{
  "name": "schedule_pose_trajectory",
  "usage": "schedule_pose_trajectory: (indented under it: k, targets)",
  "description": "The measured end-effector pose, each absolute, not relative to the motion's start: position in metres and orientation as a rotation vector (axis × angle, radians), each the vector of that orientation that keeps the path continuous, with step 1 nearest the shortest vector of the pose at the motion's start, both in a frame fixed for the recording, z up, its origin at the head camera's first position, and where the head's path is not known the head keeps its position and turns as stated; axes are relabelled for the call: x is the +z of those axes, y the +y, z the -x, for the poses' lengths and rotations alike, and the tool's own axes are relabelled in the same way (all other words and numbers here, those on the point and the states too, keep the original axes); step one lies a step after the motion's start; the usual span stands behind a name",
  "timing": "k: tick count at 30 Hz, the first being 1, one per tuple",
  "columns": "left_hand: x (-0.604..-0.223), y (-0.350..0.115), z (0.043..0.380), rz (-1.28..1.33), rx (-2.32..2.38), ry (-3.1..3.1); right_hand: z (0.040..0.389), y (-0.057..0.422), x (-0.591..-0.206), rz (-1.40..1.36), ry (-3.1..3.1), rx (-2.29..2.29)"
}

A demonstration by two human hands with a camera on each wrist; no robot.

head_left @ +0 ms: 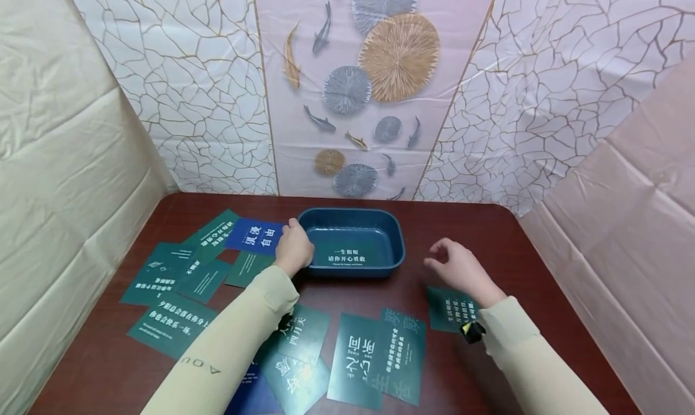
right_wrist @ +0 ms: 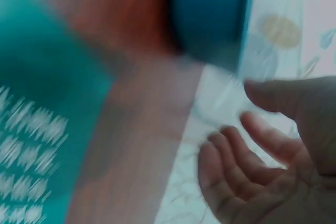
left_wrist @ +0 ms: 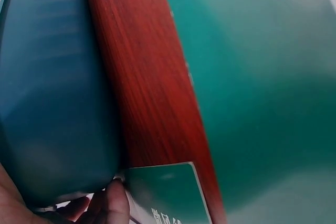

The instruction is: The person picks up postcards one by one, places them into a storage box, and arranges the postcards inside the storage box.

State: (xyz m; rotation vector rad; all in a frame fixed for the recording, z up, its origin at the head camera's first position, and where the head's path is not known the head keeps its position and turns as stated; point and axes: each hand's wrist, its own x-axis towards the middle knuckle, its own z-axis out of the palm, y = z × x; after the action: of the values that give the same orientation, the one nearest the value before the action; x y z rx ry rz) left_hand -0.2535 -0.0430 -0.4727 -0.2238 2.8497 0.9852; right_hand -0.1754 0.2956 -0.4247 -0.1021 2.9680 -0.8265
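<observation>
A dark blue rectangular tray [head_left: 393,271] stands at the back middle of the table, with a green card [head_left: 347,253] bearing white writing inside it. My left hand [head_left: 294,247] grips the tray's left side, its fingers bent at the edge in the left wrist view. Just beyond that hand lies a blue card [head_left: 252,235], its right end overlapped by the fingers. To the right of the tray, my right hand [head_left: 458,267] hovers with loosely bent fingers and holds nothing. Under its wrist is another green card [head_left: 446,309], partly hidden by the forearm.
Several green cards [head_left: 157,273] overlap at the table's left. More cards lie nearer in front, among them a lighter green pair [head_left: 355,361] side by side and a dark blue one [head_left: 255,397] partly under the left sleeve. Patterned cloth hangs behind the table [head_left: 488,222].
</observation>
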Motion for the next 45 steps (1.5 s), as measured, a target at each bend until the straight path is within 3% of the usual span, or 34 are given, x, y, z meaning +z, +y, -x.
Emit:
schedule_pose_trajectory:
  k: [19, 45]
  targets:
    - [-0.473, -0.044, 0.254, 0.232, 0.989, 2.846, 0.149, 0.359, -0.449, 0.165, 2.717, -0.625]
    - [-0.474, -0.042, 0.252, 0.228, 0.998, 2.827, 0.146, 0.37, -0.46, 0.15, 2.769, -0.443]
